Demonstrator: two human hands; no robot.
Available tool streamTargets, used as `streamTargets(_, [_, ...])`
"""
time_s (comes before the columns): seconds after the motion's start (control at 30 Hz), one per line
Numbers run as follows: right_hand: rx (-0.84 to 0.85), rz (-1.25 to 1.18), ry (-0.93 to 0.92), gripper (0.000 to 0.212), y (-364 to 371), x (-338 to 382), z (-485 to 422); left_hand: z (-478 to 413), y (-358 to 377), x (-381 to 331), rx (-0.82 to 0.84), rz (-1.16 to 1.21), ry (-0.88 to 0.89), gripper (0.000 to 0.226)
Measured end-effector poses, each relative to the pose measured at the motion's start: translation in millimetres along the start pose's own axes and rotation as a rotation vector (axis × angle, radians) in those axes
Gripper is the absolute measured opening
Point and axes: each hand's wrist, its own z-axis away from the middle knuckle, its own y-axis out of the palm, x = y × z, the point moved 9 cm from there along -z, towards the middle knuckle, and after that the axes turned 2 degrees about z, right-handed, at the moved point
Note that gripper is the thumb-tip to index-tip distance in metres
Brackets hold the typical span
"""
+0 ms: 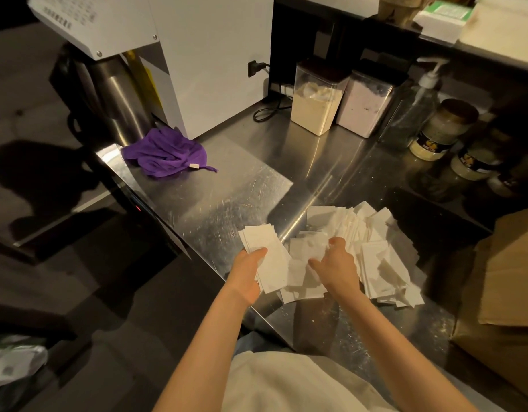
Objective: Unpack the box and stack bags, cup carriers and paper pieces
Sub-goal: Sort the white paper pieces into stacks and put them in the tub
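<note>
Spanning most of the view, a scuffed steel worktop (227,185). At its right end, only partly in frame, a brown cardboard box (506,278), contents hidden. Near the front edge, between the two arms, a loose heap of white paper pieces (373,233), fanned out and overlapping. Well apart at the far left corner, a crumpled purple cloth (164,153). Just left of the heap and touching it, a neater stack (271,254) of the same pieces, gripped by the left hand (248,272) with thumb on top and fingers underneath. Down on the heap, the right hand (337,263), fingers bent into the sheets; impossible to tell whether any piece is actually pinched.

Judging from the layout: paper-stacking step in hand, with most pieces lying loose. Next move probably calls for lifting a few sheets off the heap, squaring their edges, then laying them onto the held stack without letting it fan. No bags or cup carriers recognisable anywhere.
</note>
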Motion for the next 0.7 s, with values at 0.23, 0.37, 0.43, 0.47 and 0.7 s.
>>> streamTargets(0.23, [-0.013, 0.000, 0.032, 0.048, 4.0, -1.8, 4.4, 0.7, -1.3, -0.1, 0.007, 0.025, 0.006, 0.033])
streamTargets(0.37, [0.022, -0.156, 0.053, 0.021, -0.7, -6.1, -1.3, 2.1, -0.4, 2.0, 0.014, 0.013, -0.005, 0.017])
streamTargets(0.43, [0.034, -0.239, 0.042, 0.009, -7.4, -8.0, 1.6, 3.6, 1.2, 2.4, 0.023, 0.022, -0.011, 0.020])
streamTargets(0.47, [0.030, -0.300, 0.044, 0.015, -11.2, -9.5, 3.3, 2.8, 2.6, 3.3, 0.035, 0.034, -0.014, 0.026])
streamTargets(0.7, [0.212, -0.778, 0.129, 0.015, -28.8, 19.9, 24.7, 8.5, 17.3, 6.3, 0.122, 0.001, -0.018, 0.034])
